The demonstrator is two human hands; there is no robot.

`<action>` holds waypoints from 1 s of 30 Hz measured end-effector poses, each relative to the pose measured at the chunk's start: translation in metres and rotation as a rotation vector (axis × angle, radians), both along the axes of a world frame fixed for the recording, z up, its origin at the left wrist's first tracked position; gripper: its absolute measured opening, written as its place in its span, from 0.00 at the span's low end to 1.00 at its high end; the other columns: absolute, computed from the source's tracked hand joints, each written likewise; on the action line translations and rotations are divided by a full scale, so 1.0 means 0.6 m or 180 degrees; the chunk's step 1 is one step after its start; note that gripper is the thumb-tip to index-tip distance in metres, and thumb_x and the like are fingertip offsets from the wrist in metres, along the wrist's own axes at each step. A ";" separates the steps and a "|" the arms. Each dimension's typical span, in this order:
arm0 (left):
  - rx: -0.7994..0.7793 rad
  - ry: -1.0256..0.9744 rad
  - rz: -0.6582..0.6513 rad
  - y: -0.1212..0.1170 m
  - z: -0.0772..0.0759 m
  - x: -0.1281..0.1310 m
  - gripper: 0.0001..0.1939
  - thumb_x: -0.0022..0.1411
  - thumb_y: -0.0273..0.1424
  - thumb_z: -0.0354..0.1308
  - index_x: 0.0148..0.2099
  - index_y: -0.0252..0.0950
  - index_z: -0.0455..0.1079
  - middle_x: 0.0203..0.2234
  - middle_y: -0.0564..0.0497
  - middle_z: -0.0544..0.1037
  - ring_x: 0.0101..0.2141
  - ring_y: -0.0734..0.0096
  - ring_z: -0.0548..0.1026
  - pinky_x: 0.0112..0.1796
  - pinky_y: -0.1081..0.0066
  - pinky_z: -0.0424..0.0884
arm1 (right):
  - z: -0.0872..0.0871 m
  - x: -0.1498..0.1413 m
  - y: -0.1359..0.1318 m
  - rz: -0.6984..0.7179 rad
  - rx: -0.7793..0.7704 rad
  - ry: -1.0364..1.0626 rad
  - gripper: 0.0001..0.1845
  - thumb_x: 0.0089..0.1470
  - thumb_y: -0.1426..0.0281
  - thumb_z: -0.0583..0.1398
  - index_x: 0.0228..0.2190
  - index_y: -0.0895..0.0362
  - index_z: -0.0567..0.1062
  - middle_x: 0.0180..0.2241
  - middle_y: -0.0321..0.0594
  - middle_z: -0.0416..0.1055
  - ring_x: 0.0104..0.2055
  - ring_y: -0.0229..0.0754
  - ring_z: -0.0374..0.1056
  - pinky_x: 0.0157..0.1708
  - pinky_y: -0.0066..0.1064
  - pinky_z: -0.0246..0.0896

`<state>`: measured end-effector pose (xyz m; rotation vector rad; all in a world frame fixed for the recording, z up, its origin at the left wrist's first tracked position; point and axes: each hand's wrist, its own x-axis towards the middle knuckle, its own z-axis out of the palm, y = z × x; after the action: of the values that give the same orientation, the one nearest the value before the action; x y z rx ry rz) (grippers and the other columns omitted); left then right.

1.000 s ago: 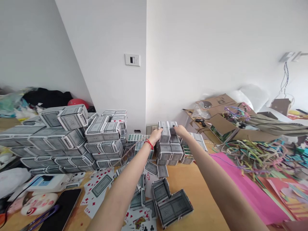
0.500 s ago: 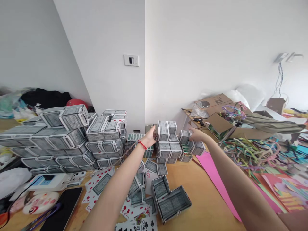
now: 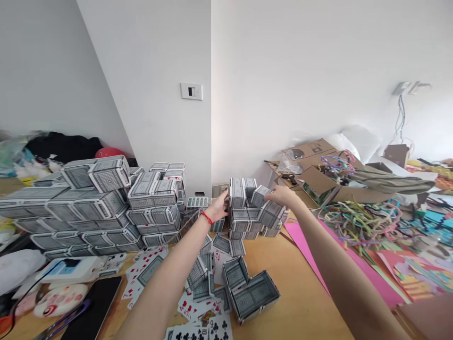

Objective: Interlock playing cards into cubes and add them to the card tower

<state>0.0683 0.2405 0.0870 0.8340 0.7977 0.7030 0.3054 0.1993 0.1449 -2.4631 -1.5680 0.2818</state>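
Observation:
A small stack of boxes made from playing cards (image 3: 244, 210) stands on the wooden table (image 3: 300, 293) near the wall corner. My left hand (image 3: 218, 207), with a red string at the wrist, rests flat against the stack's left side, fingers together. My right hand (image 3: 281, 194) grips a tilted card box (image 3: 271, 210) at the stack's upper right. Loose open card boxes (image 3: 249, 293) and scattered playing cards (image 3: 193, 311) lie on the table between my forearms.
A big pile of card boxes (image 3: 95, 208) fills the left. A phone (image 3: 90, 309) and white devices (image 3: 67, 269) lie at the near left. Pink paper (image 3: 339, 257), coloured strips (image 3: 361, 215) and cardboard boxes (image 3: 318, 177) crowd the right.
My right hand went from the stack's top to its right side, took a card box there and lifted it, tilted, against the stack. My left hand slid down to the stack's left side.

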 end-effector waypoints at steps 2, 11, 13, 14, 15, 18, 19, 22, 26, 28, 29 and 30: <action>0.0069 0.0074 -0.0028 -0.001 0.000 0.003 0.18 0.52 0.48 0.50 0.32 0.38 0.67 0.24 0.53 0.70 0.26 0.72 0.66 0.29 0.73 0.61 | 0.000 -0.023 0.001 -0.0155 -0.0269 -0.0210 0.36 0.35 0.52 0.59 0.42 0.64 0.72 0.47 0.62 0.63 0.47 0.62 0.61 0.38 0.44 0.59; 0.0187 0.0164 0.0010 0.004 -0.006 0.011 0.12 0.51 0.41 0.54 0.31 0.37 0.67 0.21 0.55 0.70 0.23 0.74 0.66 0.25 0.75 0.59 | -0.005 -0.069 0.017 -0.0105 -0.0399 -0.0105 0.29 0.40 0.53 0.57 0.39 0.61 0.74 0.43 0.59 0.69 0.49 0.60 0.61 0.40 0.46 0.59; 0.0202 0.0178 0.0029 0.006 -0.007 0.012 0.10 0.51 0.38 0.55 0.32 0.38 0.67 0.21 0.55 0.69 0.22 0.74 0.66 0.23 0.75 0.59 | -0.008 -0.074 0.020 -0.0015 -0.0379 -0.0012 0.28 0.40 0.53 0.56 0.38 0.60 0.75 0.44 0.58 0.68 0.48 0.60 0.63 0.39 0.45 0.60; 0.0210 0.0184 0.0048 0.006 -0.008 0.013 0.09 0.52 0.38 0.54 0.32 0.38 0.66 0.20 0.56 0.69 0.21 0.75 0.66 0.23 0.75 0.59 | -0.010 -0.076 0.021 0.0043 -0.0370 0.0040 0.28 0.41 0.52 0.56 0.37 0.60 0.75 0.44 0.58 0.68 0.47 0.60 0.64 0.38 0.44 0.61; 0.0219 0.0189 0.0067 0.006 -0.008 0.014 0.08 0.52 0.37 0.54 0.32 0.38 0.66 0.19 0.56 0.68 0.21 0.75 0.66 0.22 0.76 0.59 | -0.011 -0.078 0.021 0.0104 -0.0364 0.0088 0.28 0.42 0.51 0.55 0.36 0.61 0.75 0.44 0.59 0.69 0.45 0.60 0.65 0.38 0.44 0.61; 0.0243 0.0196 0.0101 0.006 -0.008 0.015 0.07 0.51 0.36 0.54 0.31 0.37 0.66 0.18 0.56 0.67 0.20 0.75 0.66 0.21 0.76 0.58 | -0.010 -0.083 0.020 0.0278 -0.0364 0.0210 0.30 0.43 0.49 0.54 0.33 0.63 0.76 0.37 0.60 0.72 0.40 0.60 0.68 0.35 0.43 0.62; 0.0251 0.0191 0.0111 0.006 -0.008 0.016 0.07 0.51 0.35 0.54 0.31 0.37 0.66 0.18 0.56 0.68 0.20 0.75 0.66 0.21 0.76 0.58 | -0.010 -0.082 0.019 0.0329 -0.0364 0.0254 0.30 0.43 0.49 0.54 0.32 0.63 0.76 0.35 0.60 0.72 0.38 0.60 0.69 0.35 0.42 0.62; 0.0271 0.0155 0.0175 0.005 -0.009 0.015 0.06 0.50 0.34 0.54 0.30 0.37 0.66 0.19 0.55 0.69 0.20 0.75 0.66 0.20 0.76 0.58 | -0.013 -0.070 0.012 0.0397 -0.0371 0.0358 0.32 0.46 0.47 0.51 0.31 0.64 0.76 0.29 0.58 0.73 0.31 0.57 0.71 0.33 0.41 0.62; 0.0332 0.0060 0.0422 0.011 -0.010 0.014 0.08 0.52 0.36 0.52 0.32 0.38 0.67 0.21 0.53 0.71 0.22 0.73 0.68 0.23 0.75 0.60 | -0.039 -0.034 0.005 0.0127 0.0247 0.1137 0.37 0.50 0.45 0.42 0.33 0.63 0.75 0.30 0.55 0.74 0.30 0.53 0.71 0.33 0.39 0.63; 0.0393 -0.0011 0.0602 0.018 -0.010 0.017 0.12 0.54 0.40 0.50 0.37 0.39 0.67 0.25 0.52 0.73 0.28 0.71 0.71 0.26 0.74 0.62 | -0.061 -0.022 0.007 0.0054 0.0639 0.1557 0.37 0.53 0.48 0.37 0.42 0.61 0.70 0.40 0.51 0.72 0.38 0.49 0.71 0.35 0.35 0.64; 0.0423 -0.0046 0.0677 0.021 -0.010 0.020 0.14 0.55 0.42 0.48 0.39 0.40 0.67 0.27 0.51 0.74 0.31 0.69 0.71 0.29 0.73 0.63 | -0.072 -0.020 0.009 0.0058 0.0917 0.1875 0.36 0.55 0.50 0.36 0.47 0.60 0.66 0.45 0.50 0.69 0.43 0.47 0.69 0.36 0.33 0.64; 0.0450 -0.0073 0.0738 0.024 -0.010 0.024 0.17 0.56 0.43 0.47 0.41 0.40 0.67 0.29 0.50 0.75 0.33 0.67 0.72 0.31 0.72 0.64 | -0.083 -0.022 0.013 0.0087 0.1052 0.2014 0.34 0.56 0.52 0.34 0.52 0.58 0.61 0.49 0.47 0.66 0.46 0.44 0.66 0.38 0.31 0.64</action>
<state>0.0826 0.2551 0.0810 0.8666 0.8391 0.9821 0.2924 0.2068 0.0954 -1.8478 -1.2485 0.6680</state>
